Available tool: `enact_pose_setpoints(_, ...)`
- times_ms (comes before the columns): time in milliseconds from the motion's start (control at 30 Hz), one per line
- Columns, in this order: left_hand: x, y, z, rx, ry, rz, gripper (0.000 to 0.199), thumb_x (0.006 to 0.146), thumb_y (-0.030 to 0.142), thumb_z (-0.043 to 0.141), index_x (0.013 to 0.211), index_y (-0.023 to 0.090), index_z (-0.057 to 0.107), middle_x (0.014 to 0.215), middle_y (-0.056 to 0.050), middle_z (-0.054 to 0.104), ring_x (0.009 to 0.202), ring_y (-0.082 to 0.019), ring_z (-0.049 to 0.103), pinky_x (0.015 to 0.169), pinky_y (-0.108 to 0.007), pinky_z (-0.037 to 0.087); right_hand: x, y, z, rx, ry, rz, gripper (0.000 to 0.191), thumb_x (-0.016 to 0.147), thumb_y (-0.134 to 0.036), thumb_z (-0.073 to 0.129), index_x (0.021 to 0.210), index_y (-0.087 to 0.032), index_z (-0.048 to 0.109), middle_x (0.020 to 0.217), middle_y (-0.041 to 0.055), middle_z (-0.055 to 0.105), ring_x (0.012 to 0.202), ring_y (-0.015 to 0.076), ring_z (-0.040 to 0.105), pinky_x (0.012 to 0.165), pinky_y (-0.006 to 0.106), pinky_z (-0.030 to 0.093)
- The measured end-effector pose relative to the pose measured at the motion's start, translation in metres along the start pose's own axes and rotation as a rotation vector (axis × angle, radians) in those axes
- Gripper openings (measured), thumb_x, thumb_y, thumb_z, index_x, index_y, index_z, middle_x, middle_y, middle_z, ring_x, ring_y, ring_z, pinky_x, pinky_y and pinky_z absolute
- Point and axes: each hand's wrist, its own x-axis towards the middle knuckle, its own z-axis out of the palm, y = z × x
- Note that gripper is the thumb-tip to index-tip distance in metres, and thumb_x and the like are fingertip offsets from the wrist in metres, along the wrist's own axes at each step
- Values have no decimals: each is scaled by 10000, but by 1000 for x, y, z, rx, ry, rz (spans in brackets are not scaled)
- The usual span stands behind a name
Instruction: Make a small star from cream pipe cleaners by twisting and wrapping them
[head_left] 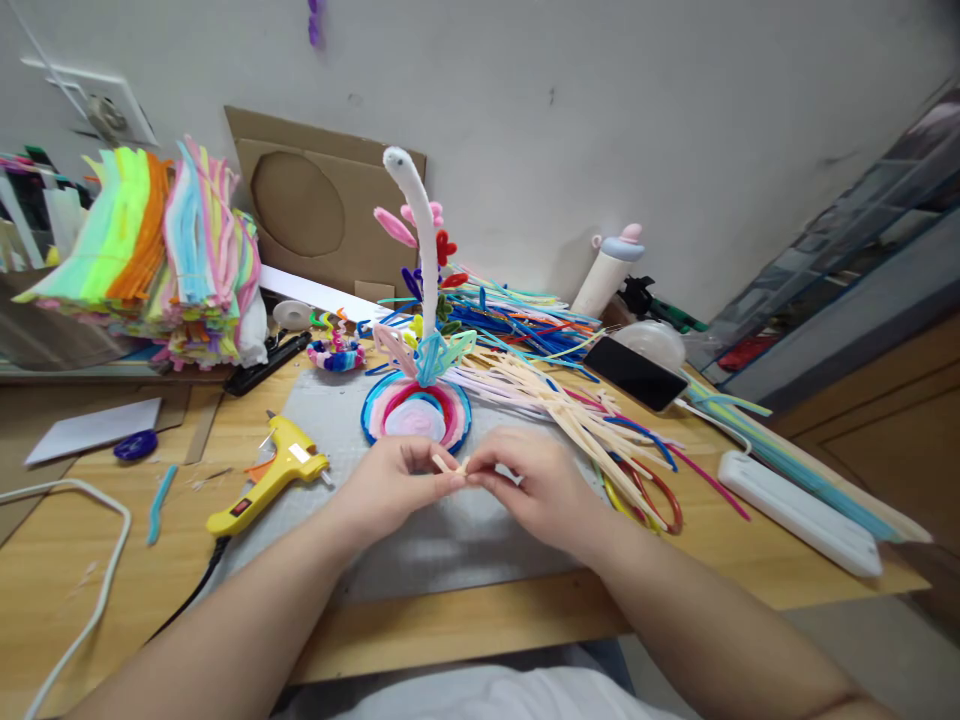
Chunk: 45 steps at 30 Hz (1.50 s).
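Observation:
My left hand (401, 478) and my right hand (529, 480) meet over the grey mat (480, 550). Both are closed in a pinch on a small cream pipe cleaner piece (442, 463), its short end showing between the fingertips. Just behind them stands a round coiled base (412, 420) in blue, pink and white. From that base rises a tall white fuzzy stem (427, 250) with pink, red and purple shapes around it and pastel loops at its foot.
A yellow glue gun (274, 475) lies left of the mat. Pipe cleaners (570, 410) spread at the right, near a black phone (636, 373) and a white power strip (799, 512). Bundled pipe cleaners (135, 230) stand back left; a white bottle (606, 275) stands behind.

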Motion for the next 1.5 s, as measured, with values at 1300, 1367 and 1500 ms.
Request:
enact_pose_setpoints(1300,5,-18,12,-291,170,206,127,692,182,711,756,178,601,718,33,606,705,-106,555,690,-221,421,4,14,36,770,273,269,88,726,-250,690,776,-181,668,741,2,636,684,121,585,653,236,471)
enact_pose_setpoints(1367,4,-17,12,-293,146,200,118,697,178,705,757,174,603,713,34,596,696,-100,547,682,-215,418,4,13,34,748,263,243,68,733,-238,686,767,-182,667,730,-1,629,673,116,582,640,228,471)
enact_pose_setpoints(1500,1,-12,11,-234,112,215,94,715,192,691,720,158,603,687,26,580,680,-102,529,670,-220,412,4,9,31,694,243,200,53,748,-222,674,781,-181,663,744,6,614,687,119,580,633,227,468)
